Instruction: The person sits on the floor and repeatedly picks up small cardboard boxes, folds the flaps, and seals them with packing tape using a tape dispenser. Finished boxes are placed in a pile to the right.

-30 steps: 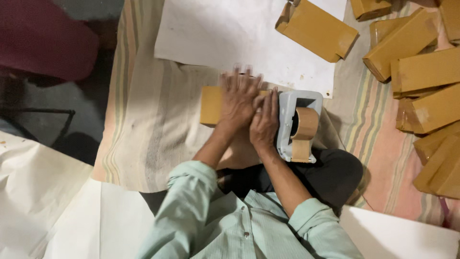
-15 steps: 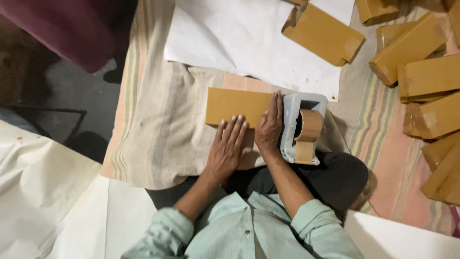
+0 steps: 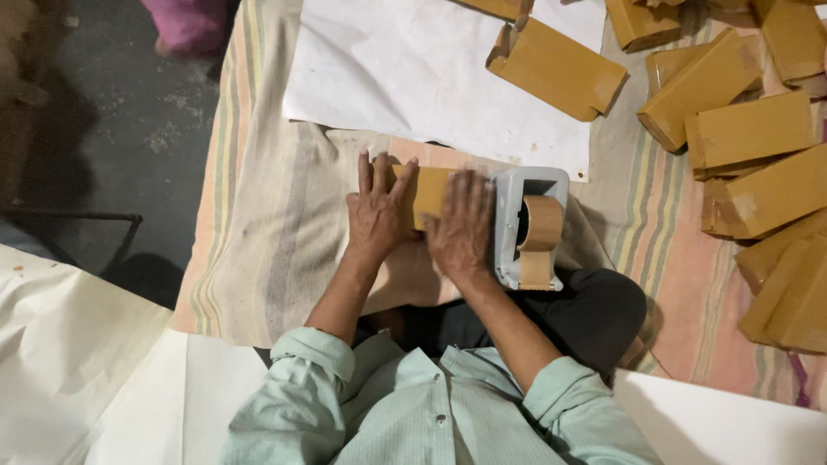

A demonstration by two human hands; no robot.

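Note:
A flat brown cardboard box point(image 3: 429, 193) lies on the striped cloth point(image 3: 258, 224) in front of me. My left hand point(image 3: 377, 213) rests flat on its left end with fingers spread. My right hand point(image 3: 461, 226) presses palm down on its right end, beside a grey tape dispenser point(image 3: 527, 228) that carries a roll of brown tape point(image 3: 543, 224). Most of the box is hidden under both hands.
A large white paper sheet point(image 3: 413, 77) lies beyond the box. Several brown cardboard boxes point(image 3: 749, 129) are piled at the right and top right. White sheets point(image 3: 77, 370) lie at the lower left, with dark floor point(image 3: 129, 112) to the left.
My left hand has slid from the near side up onto the box's left end. My right hand now lies flat on the right end beside the dispenser.

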